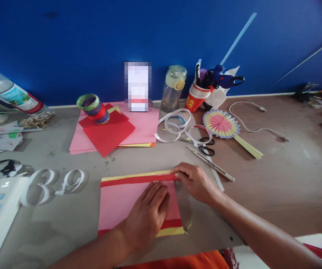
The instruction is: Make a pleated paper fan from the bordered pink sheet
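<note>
A pink sheet of paper [118, 203] lies near the table's front edge, with red and yellow bands along its far and near edges. My left hand [151, 209] rests on the sheet, fingers stretched out, their tips by the far red paper strip [138, 179]. At the far right corner, my right hand [193, 181] pinches the end of that strip, thumb on top. A thin yellow band [135, 174] shows beyond the red one. My left forearm covers part of the near edge.
Behind the sheet are a craft knife [211, 164], scissors [207, 145], tape rolls [174, 125] and a paper fan [221, 124]. Red paper squares [107, 134] and a painted jar [93, 108] sit on pink sheets [144, 127]. A bottle [173, 89] and paper cups [196, 96] stand at the wall.
</note>
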`<state>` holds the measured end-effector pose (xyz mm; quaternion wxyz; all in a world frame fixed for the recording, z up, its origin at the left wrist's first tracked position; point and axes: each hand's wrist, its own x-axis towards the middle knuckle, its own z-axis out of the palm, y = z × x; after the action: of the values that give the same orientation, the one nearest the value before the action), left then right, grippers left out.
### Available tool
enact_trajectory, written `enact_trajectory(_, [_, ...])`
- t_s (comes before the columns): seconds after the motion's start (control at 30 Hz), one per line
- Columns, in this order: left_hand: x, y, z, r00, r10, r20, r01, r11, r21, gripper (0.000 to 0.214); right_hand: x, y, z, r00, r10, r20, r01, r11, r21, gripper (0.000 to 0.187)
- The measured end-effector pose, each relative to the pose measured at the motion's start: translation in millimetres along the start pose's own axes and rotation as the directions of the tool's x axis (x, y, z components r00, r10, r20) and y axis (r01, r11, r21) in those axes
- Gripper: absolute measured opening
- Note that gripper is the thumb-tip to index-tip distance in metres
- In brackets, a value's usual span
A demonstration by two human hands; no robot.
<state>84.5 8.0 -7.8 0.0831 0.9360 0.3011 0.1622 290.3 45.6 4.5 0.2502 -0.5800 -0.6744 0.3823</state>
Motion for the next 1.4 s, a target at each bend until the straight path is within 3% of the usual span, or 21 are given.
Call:
enact_trajectory(0.4, [4,-2,0.1,0.998,-0.011,-0.067,0.012,1.0,0.003,0.025,1,1,2,1.0,-0.012,-0.015,0.011,0.999,-0.054,0.023])
enact_trajectory(0.7, [-1,-2,4.6,1.0,0.001,0.017,-0.001,1.0,0.026,0.033,0,3,3,0.999,-0.028,-0.024,0.026,0.997,-0.075,0.022])
enact_trajectory(0.87, [0,-2,2.8,1.0,-0.008,-0.01,0.008,1.0,0.01,0.031,1,1,2,1.0,-0.012,-0.012,0.012,0.998,-0.058,0.021])
enact_trajectory(1.0, [2,-5,-9.3,0.987,-0.052,-0.152,0.029,0.988,-0.15,0.03,1,-5,-13,0.999,0.034,0.014,-0.036,0.995,0.097,0.017])
enact_trajectory(1.1, [3,-11,-19.4,0.942,-0.197,-0.271,0.11,0.946,-0.305,0.044,0,-10,-25,0.996,0.041,0.082,-0.062,0.958,0.281,0.017])
enact_trajectory(1.17, [5,-14,-23.1,0.921,-0.213,-0.327,0.108,0.944,-0.313,0.05,-2,-12,-27,0.986,0.057,0.156,-0.116,0.908,0.403,0.018])
enact_trajectory(1.3, [7,-18,-24.8,0.935,-0.148,-0.323,0.043,0.95,-0.31,0.044,-5,-15,-18,0.938,0.124,0.323,-0.296,0.77,0.565,0.019])
enact_trajectory(1.4, [8,-19,-25.9,0.943,-0.163,-0.291,0.038,0.92,-0.39,0.03,-7,-16,-14,0.908,0.115,0.402,-0.357,0.712,0.604,0.025])
